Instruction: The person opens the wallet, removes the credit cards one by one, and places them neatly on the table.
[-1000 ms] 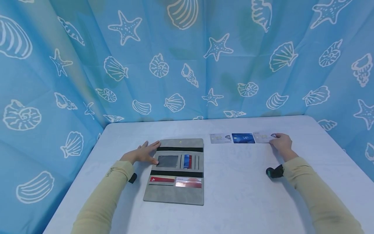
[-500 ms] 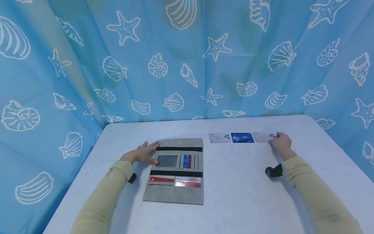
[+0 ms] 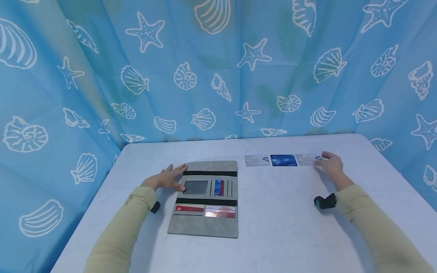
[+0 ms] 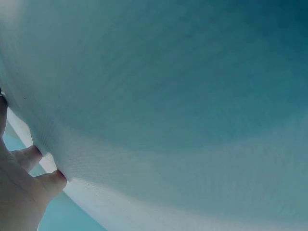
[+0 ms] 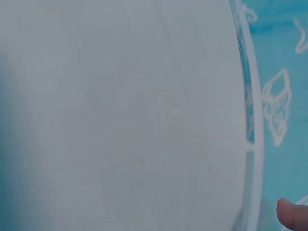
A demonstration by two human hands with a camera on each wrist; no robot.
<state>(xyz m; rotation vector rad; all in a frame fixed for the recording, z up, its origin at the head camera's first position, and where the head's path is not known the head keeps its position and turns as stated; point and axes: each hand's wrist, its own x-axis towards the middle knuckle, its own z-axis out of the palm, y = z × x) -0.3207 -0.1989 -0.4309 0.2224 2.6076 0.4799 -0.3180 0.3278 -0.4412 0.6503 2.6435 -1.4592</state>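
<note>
R hand (image 3: 330, 167) now released, just by R-most card (image 3: 305, 160), L hand (image 3: 165, 179) still relaxed on L edge of wallet (image 3: 201, 226)

The left arm (image 3: 119, 227) and right arm (image 3: 382, 227) stretched forward, well apart. The left hand (image 3: 167, 179) had its fingers (image 4: 52, 183) spread, thumb (image 3: 178, 186) held apart. The right hand (image 3: 331, 165) turned inward, its thumb and fingertips parted by a gap.

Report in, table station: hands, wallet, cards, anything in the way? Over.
Left hand on left edge of open gray trifold wallet. Right hand at rightmost silver VIP card; contact unclear. No obstruction seen.
</note>
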